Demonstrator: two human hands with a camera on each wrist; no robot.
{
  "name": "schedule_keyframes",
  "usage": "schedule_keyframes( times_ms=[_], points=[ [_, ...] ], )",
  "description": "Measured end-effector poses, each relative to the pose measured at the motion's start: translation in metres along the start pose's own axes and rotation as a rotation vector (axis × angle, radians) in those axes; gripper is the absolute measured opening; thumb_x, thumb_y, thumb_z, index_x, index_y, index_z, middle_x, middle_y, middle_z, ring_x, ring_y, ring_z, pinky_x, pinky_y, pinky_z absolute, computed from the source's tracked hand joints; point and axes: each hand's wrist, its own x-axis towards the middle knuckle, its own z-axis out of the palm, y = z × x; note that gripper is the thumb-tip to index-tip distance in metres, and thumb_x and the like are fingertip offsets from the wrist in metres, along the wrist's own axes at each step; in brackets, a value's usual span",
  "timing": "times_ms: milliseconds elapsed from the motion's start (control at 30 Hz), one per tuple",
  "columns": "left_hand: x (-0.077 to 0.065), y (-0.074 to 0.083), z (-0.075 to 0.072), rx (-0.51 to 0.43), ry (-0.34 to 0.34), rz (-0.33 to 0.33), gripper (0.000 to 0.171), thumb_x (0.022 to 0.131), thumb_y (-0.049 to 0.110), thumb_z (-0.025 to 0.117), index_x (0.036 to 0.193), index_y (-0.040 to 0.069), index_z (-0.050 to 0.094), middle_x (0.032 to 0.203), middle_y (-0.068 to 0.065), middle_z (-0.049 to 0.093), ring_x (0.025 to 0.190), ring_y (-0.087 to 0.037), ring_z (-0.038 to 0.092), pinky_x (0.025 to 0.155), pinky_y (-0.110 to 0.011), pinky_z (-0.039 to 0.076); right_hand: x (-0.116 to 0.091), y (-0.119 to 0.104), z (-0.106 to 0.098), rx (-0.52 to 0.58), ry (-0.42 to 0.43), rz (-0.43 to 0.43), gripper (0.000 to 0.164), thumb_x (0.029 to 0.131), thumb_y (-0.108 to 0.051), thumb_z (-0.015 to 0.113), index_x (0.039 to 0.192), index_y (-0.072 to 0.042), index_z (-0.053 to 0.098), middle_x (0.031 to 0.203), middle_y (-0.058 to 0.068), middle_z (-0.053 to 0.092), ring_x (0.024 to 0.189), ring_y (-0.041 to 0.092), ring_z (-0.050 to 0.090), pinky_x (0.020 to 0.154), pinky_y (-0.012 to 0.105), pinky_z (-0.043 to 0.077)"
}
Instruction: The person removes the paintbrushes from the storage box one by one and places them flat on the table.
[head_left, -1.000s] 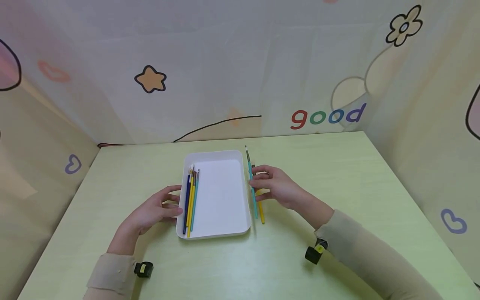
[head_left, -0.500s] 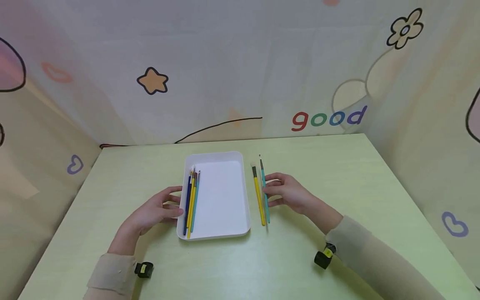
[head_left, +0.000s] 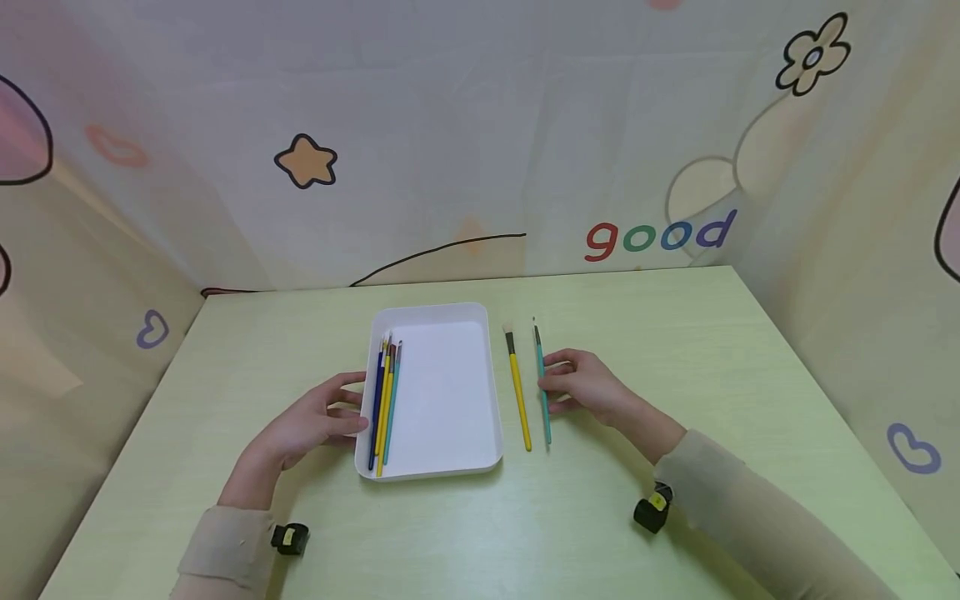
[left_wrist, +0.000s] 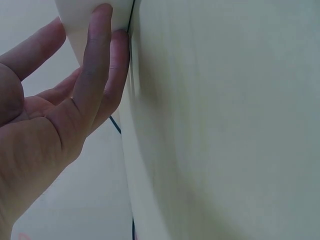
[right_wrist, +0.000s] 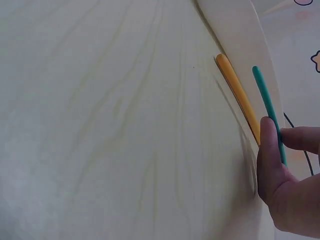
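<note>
My right hand (head_left: 588, 387) pinches a slim teal paintbrush (head_left: 540, 357) between thumb and fingers, its bristles pointing to the back. In the right wrist view the teal handle (right_wrist: 265, 90) sticks out past the thumb, close over the table. A yellow paintbrush (head_left: 519, 396) with pale bristles lies on the table between this hand and the white tray (head_left: 450, 383). My left hand (head_left: 311, 421) rests against the tray's left side. Its fingers (left_wrist: 97, 55) reach along the outer wall in the left wrist view, lightly bent.
Inside the tray, along its left wall, several paintbrushes (head_left: 385, 408) in dark blue, yellow and teal lie side by side. The pale green table (head_left: 450, 542) runs back to a printed cloth backdrop (head_left: 442, 125). A small black wrist camera (head_left: 652, 510) sits at the right cuff.
My right hand has carried the teal paintbrush rightward, from over the yellow one to a spot to its right. The yellow paintbrush shows in full now. My left hand stays at the tray.
</note>
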Motion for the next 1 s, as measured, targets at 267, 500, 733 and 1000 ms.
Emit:
schedule_keyframes(
  times_ms=[267,500,733,1000],
  points=[
    [-0.0009,0.0019,-0.0005,-0.008,-0.009,0.006,0.076,0.096,0.003,0.070,0.160,0.008,0.029,0.141,-0.026,0.044,0.113,-0.035,0.059,0.088,-0.043,0.059,0.0008,0.0018,0.0022,-0.110,0.045,-0.027,0.042,0.095,-0.002,0.070,0.132,0.010,0.053,0.108,0.018,0.062,0.079,0.019,0.065,0.069,0.037,0.063],
    [0.0005,0.0011,-0.0009,-0.011,-0.006,0.006,0.077,0.096,0.003,0.071,0.160,0.008,0.029,0.141,-0.026,0.044,0.110,-0.035,0.061,0.087,-0.043,0.059,0.0022,0.0002,0.0053,-0.168,0.092,-0.036,0.039,0.093,0.000,0.073,0.127,0.010,0.056,0.105,0.018,0.062,0.076,0.019,0.064,0.066,0.036,0.063],
    [0.0007,0.0009,-0.0011,-0.010,-0.008,0.007,0.076,0.096,0.003,0.071,0.159,0.007,0.030,0.139,-0.026,0.046,0.109,-0.034,0.062,0.087,-0.043,0.059,0.0037,0.0004,0.0059,-0.231,0.118,-0.036,0.036,0.092,-0.001,0.074,0.123,0.008,0.059,0.100,0.016,0.065,0.073,0.019,0.065,0.065,0.035,0.062],
    [0.0006,-0.0007,-0.0008,-0.010,-0.002,0.004,0.076,0.096,0.003,0.071,0.159,0.007,0.030,0.139,-0.026,0.046,0.109,-0.035,0.062,0.087,-0.043,0.060,0.0049,0.0002,0.0083,-0.340,0.146,-0.047,0.032,0.091,-0.004,0.075,0.118,0.007,0.063,0.092,0.014,0.066,0.065,0.019,0.068,0.063,0.032,0.062]
  ],
)
